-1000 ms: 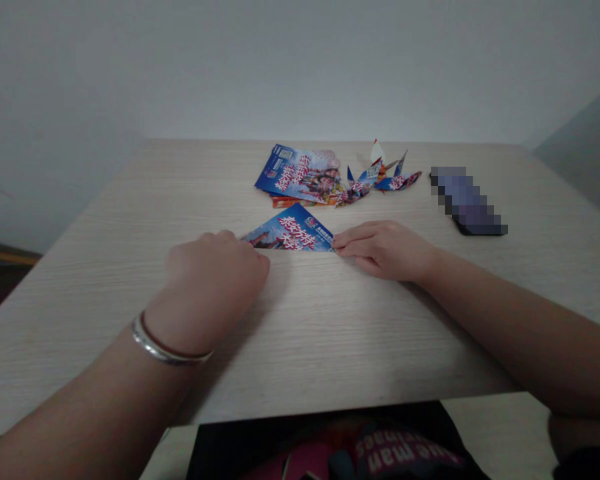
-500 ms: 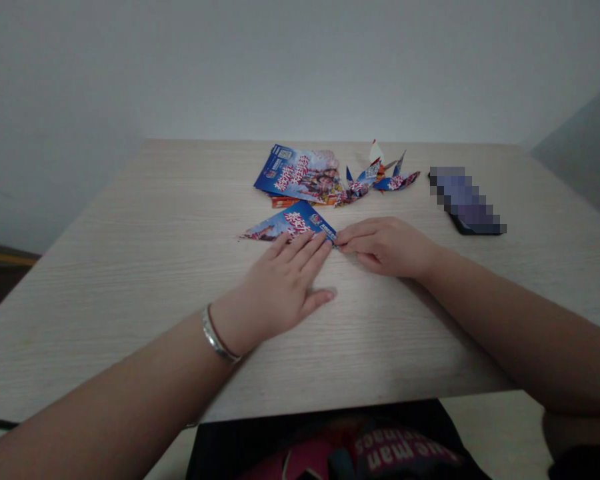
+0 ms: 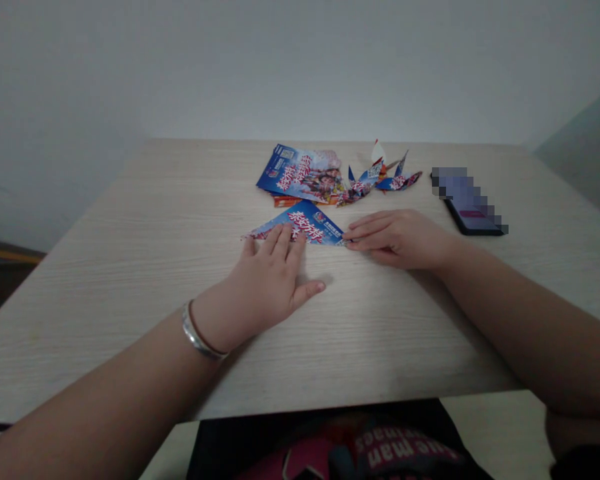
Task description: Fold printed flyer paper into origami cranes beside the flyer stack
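A printed sheet of paper [image 3: 307, 220], blue with red and white lettering, lies on the table folded into a triangle, its long edge toward me. My left hand [image 3: 267, 283] rests flat over the left and middle part of that edge, fingers spread and the thumb out to the right. A silver bangle circles the left wrist. At the paper's right corner, my right hand [image 3: 400, 240] has its fingers together, with the fingertips closed on the tip. That corner is partly hidden by the fingers.
Behind the folded sheet lies a stack of printed leaflets [image 3: 300, 175]. Folded paper cranes [image 3: 363, 183] stand to the right of the stack. A black phone [image 3: 473, 207] with a blurred screen lies farther right. The pale wooden table [image 3: 130, 220] meets a wall at the back.
My left hand has slid left along the folded edge, uncovering more of the print. My right hand has shifted slightly right and stays at the paper's right corner.
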`<state>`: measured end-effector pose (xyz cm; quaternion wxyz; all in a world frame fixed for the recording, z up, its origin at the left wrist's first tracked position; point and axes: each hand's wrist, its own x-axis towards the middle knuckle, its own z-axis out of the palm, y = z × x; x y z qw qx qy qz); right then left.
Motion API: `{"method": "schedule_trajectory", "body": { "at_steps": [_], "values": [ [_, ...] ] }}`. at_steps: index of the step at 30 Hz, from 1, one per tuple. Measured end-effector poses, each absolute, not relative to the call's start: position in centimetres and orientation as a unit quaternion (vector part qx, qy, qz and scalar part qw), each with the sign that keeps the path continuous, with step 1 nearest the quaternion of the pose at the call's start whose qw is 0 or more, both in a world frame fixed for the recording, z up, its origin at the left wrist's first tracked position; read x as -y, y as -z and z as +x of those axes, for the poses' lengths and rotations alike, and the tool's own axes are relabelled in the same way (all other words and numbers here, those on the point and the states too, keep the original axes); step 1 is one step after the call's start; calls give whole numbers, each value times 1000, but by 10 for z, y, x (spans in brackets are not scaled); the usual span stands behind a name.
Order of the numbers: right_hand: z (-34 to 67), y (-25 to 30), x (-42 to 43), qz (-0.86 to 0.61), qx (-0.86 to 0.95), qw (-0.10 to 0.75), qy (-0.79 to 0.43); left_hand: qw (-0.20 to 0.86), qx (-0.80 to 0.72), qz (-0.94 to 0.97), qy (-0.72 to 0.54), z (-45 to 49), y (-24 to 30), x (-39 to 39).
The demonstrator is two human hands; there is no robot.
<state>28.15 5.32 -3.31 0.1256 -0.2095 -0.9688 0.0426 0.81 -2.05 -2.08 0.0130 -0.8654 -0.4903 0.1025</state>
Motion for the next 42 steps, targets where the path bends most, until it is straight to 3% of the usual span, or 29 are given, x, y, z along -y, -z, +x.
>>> {"method": "schedule_trajectory", "body": {
  "at_steps": [8, 15, 25, 31, 42],
  "values": [
    [292, 22, -54, -222, 968, 106, -51, 47, 489, -867, -83, 6, 20, 19],
    [276, 42, -51, -330, 918, 210, -71, 88, 446, -890, -39, 8, 17, 15],
    [262, 36, -43, -275, 950, 140, 34, 63, 416, -907, 10, 6, 21, -6],
    [249, 30, -31, -322, 938, 115, 58, 101, 382, -919, 5, 4, 19, -5],
    [239, 17, -18, -373, 922, 56, 83, 69, 405, -911, 29, 9, 17, -3]
  ]
}}
